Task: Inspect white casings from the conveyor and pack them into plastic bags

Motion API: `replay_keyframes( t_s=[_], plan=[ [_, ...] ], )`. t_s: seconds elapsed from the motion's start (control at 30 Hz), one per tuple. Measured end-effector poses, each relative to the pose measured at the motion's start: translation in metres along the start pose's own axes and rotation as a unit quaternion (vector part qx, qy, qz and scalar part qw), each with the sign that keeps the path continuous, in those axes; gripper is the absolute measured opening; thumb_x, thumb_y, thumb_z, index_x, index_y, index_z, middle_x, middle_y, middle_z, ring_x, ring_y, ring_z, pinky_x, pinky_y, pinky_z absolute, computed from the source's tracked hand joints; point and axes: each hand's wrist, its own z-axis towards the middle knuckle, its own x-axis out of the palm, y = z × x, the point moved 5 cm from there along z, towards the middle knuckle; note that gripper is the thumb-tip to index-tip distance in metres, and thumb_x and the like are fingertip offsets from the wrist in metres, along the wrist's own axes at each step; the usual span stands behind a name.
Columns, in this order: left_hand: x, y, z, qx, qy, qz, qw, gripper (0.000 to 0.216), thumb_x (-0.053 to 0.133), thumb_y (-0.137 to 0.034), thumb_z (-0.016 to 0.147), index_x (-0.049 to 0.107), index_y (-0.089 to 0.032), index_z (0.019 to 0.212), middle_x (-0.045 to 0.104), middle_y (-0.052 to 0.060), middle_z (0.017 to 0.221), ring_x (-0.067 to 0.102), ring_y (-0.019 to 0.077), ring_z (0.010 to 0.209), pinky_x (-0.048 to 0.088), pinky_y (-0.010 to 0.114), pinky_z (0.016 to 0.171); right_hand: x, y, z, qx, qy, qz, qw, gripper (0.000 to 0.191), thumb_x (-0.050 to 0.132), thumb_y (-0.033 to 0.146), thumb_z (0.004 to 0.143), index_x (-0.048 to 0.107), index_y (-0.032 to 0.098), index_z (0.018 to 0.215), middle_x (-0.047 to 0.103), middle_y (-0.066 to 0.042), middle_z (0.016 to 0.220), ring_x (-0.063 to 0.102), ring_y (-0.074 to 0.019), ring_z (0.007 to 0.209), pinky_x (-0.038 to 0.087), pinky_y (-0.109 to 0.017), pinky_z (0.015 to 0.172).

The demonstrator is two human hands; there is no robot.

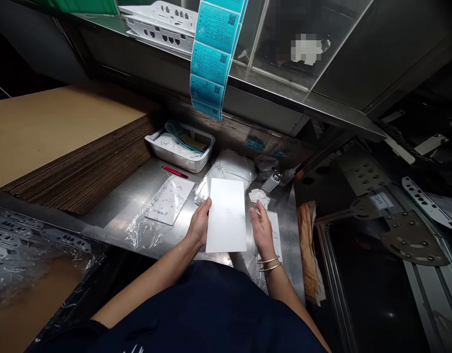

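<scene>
A flat white rectangular panel (226, 218) with a faint round mark near its middle is held up before me. My left hand (200, 220) grips its left edge, the thumb on the front face and the other fingers hidden behind. Just right of the panel, apart from it, my right hand (261, 228) has its fingers loosely spread with nothing in them. Beneath that hand lies another white piece (274, 223) on clear film. To the left, a white panel with small grey markings (170, 200) rests on the metal bench (126, 189). Crumpled white tissue (259, 197) sits beyond my right fingertips.
Stacked cardboard sheets (74, 142) fill the left. A white tray (201, 164), a red cutter (175, 172), a white bag (233, 165) and a metal-capped bottle (272, 181) stand at the back. Blue labels (211, 63) hang from the shelf (277, 88). Machinery (406, 235) borders the right.
</scene>
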Motion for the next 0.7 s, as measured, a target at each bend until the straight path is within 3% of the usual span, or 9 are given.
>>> replay_keyframes(
  t_s=[0.07,0.13,0.33,0.43,0.5,0.6,0.7],
  plan=[
    [0.002,0.001,-0.002,-0.003,0.0,0.002,1.0,0.048,0.067,-0.041,0.078,0.058,-0.014,0.117,0.069,0.008,0.101,0.066,0.02,0.085,0.052,0.03,0.079,0.014,-0.003,0.003,0.083,0.061,0.149,0.983,0.073,0.058,0.055,0.079,0.037,0.018,0.138,0.057,-0.015,0.125,0.057,-0.027,0.11,0.047,-0.043,0.09],
    [0.005,0.002,-0.005,0.003,0.002,0.017,1.0,0.047,0.065,-0.043,0.08,0.058,-0.016,0.118,0.068,0.008,0.105,0.066,0.02,0.089,0.052,0.03,0.081,0.028,0.001,0.005,0.098,0.098,0.201,0.97,0.071,0.07,0.049,0.071,0.045,0.018,0.13,0.063,-0.012,0.115,0.062,-0.0251,0.099,0.051,-0.04,0.083],
    [0.017,-0.007,-0.019,0.052,0.032,0.076,0.995,0.048,0.055,-0.049,0.085,0.056,-0.019,0.123,0.064,0.009,0.118,0.061,0.0261,0.105,0.05,0.036,0.089,0.043,0.004,0.012,0.045,0.038,0.168,0.984,0.06,0.08,0.039,0.06,0.056,0.021,0.112,0.066,-0.006,0.105,0.062,-0.0219,0.09,0.052,-0.035,0.077],
    [0.029,-0.013,-0.031,0.054,0.108,0.134,0.984,0.056,0.05,-0.051,0.088,0.049,-0.018,0.132,0.055,0.012,0.131,0.052,0.0294,0.119,0.042,0.041,0.101,0.047,0.001,0.012,0.058,0.046,0.267,0.961,0.049,0.075,0.043,0.068,0.057,0.021,0.107,0.067,-0.004,0.099,0.062,-0.0184,0.082,0.051,-0.031,0.072],
    [0.04,-0.013,-0.044,0.071,0.23,0.211,0.947,0.068,0.055,-0.051,0.085,0.036,-0.02,0.143,0.04,0.012,0.145,0.039,0.031,0.131,0.033,0.043,0.108,0.049,-0.001,0.01,0.09,0.074,0.37,0.922,0.045,0.07,0.049,0.073,0.057,0.02,0.105,0.066,-0.002,0.088,0.061,-0.0146,0.071,0.051,-0.027,0.064],
    [0.045,-0.002,-0.066,0.114,0.411,0.366,0.827,0.107,0.075,-0.048,0.068,0.008,-0.029,0.149,0.005,0.008,0.156,0.011,0.0342,0.141,0.02,0.048,0.113,0.047,-0.003,0.007,0.133,0.109,0.48,0.86,0.053,0.069,0.056,0.071,0.06,0.018,0.106,0.06,0.002,0.071,0.052,-0.0091,0.054,0.045,-0.02,0.05],
    [0.037,0.012,-0.072,0.163,0.474,0.478,0.721,0.126,0.08,-0.047,0.061,-0.012,-0.035,0.146,-0.016,0.004,0.154,-0.006,0.0344,0.141,0.008,0.052,0.114,0.045,-0.005,0.006,0.138,0.144,0.531,0.823,0.058,0.07,0.058,0.069,0.061,0.017,0.109,0.058,0.003,0.069,0.048,-0.0075,0.052,0.042,-0.019,0.046]
  ],
)
